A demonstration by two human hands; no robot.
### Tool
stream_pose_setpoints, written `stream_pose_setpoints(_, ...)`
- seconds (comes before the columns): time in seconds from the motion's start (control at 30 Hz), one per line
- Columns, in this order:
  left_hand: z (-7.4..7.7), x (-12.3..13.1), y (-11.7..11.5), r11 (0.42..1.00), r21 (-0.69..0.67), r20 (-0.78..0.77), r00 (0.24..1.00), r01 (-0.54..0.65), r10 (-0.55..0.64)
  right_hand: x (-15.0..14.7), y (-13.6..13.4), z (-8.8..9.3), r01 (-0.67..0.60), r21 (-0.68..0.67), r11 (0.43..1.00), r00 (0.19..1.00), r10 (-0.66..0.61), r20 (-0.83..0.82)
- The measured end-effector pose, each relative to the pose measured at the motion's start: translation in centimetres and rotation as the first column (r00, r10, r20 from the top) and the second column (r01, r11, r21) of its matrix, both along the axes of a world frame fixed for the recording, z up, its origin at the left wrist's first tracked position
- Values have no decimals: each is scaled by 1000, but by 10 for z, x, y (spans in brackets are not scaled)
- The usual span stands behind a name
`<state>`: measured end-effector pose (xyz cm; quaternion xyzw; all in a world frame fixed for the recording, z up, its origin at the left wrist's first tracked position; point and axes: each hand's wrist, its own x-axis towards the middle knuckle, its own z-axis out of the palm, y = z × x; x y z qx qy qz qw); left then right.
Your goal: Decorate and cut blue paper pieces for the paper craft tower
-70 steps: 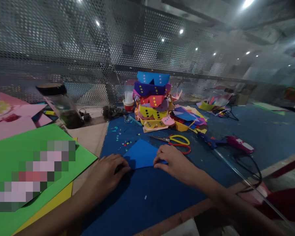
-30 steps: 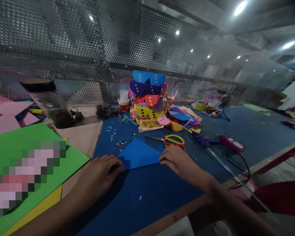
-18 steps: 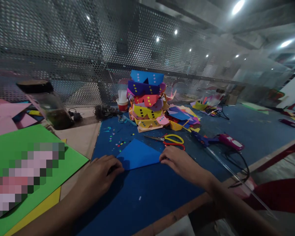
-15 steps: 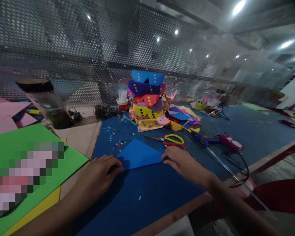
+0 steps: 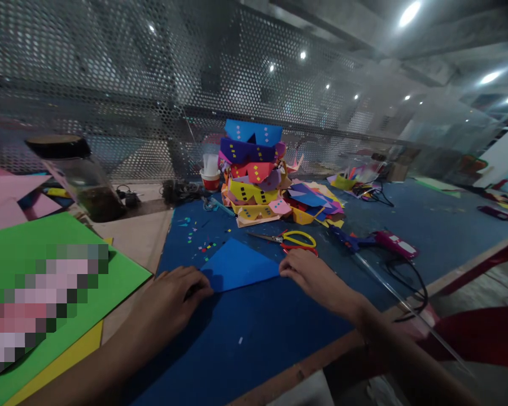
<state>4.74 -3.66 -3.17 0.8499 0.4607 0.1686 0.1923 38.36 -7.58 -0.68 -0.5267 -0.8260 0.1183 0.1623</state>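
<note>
**Both hands (image 5: 185, 294) at the corners of a bright blue triangular sheet (image 5: 239, 269)**

The thin, paper-like sheet lies on the dark blue tabletop (image 5: 254, 361), its long edge toward the person and its peak pointing away. The left hand (image 5: 184, 293) is at its left corner, fingers curled and thumb tip drawn in close to them; whether that grip pinches the sheet or only presses on it, I cannot tell. The right hand (image 5: 311, 276) is at the opposite corner, its grip pinching the tip between thumb and fingers.

Just beyond the right hand lie scissors (image 5: 301, 238) with one yellow and one red handle loop, blades pointing left. Behind them rises a stack of multicoloured, mask-shaped cutouts (image 5: 254, 163) dotted with small squares, a light blue one on top. Beside the stack spreads a loose heap of coloured offcuts (image 5: 315, 200), and tiny confetti-like bits (image 5: 207, 247) are scattered behind the blue sheet.

Farther right rests a blue-and-magenta glue gun (image 5: 375, 242), with a long clear rod (image 5: 406, 301) running from it past the table edge. On the left, a large green sheet (image 5: 125, 270), partly pixelated, overlaps a yellow sheet (image 5: 63, 361). Behind it a clear jar with a dark lid (image 5: 74, 175) appears tilted, and a red-and-white cup (image 5: 210, 179) stands left of the stack.
</note>
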Motion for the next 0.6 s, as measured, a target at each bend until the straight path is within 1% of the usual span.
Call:
stream_pose_setpoints(0.17,1,1,-1,1000,-3,12,1000,-6,6,4,1,-1,32,33,999,998,-33,44)
stream_pose_setpoints(0.37,1,2,0,1000,-3,14,1000,-3,3,5,3,0,46,32,998,991,-49,123)
stream_pose_setpoints(0.5,4,4,-2,1000,7,3,1000,-8,8,-10,-5,9,27,84,996,990,-39,138)
stream_pose_setpoints(0.6,6,5,-3,1000,6,-8,1000,-7,7,-34,-6,15,-50,86,995,996,43,75)
